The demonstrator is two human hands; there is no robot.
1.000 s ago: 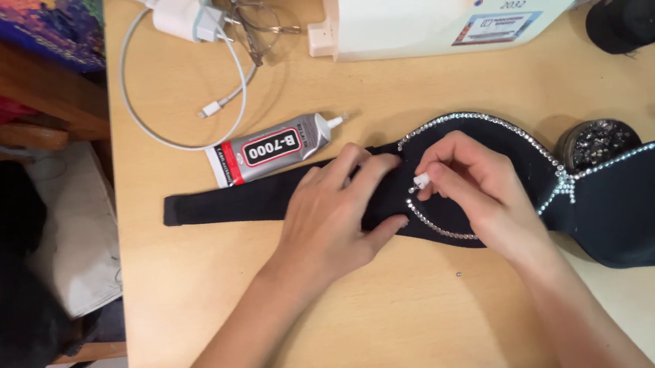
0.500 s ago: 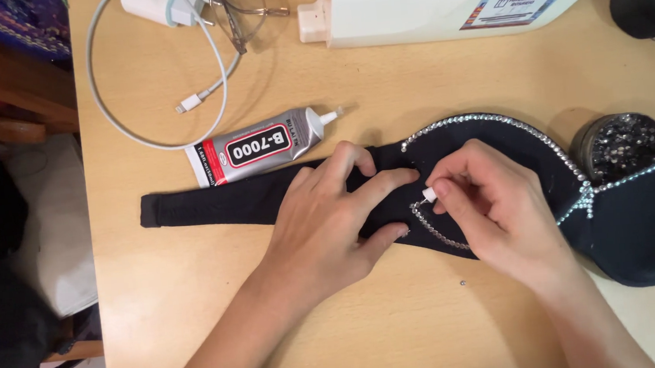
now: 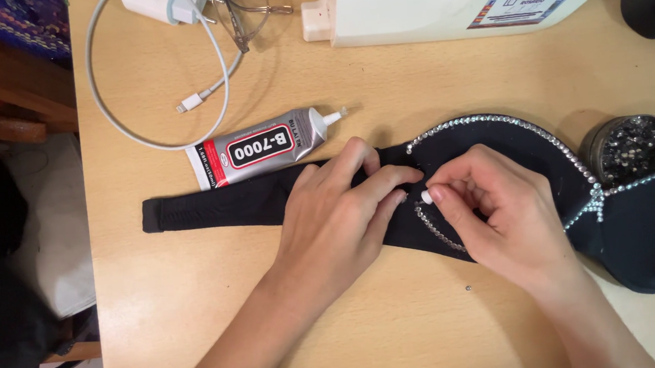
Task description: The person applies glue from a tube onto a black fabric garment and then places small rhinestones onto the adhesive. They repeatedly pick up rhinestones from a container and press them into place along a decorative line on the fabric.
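Pinning black garment (image 3: 496, 147) edge — left hand (image 3: 338, 222), table (image 3: 402, 334)

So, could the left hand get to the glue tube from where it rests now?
Probably yes. The left hand lies flat on the black garment, and the glue tube lies on the table just beyond the strap, with nothing between them. It would have to let go of the fabric first.

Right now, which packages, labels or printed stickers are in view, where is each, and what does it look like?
Glue tube: on the table just above the black strap, lying tilted; silver body, red-edged black label, white nozzle.
Sticker: on the white sewing machine's front, top right; rectangular, white and blue with a red corner.
No screens.
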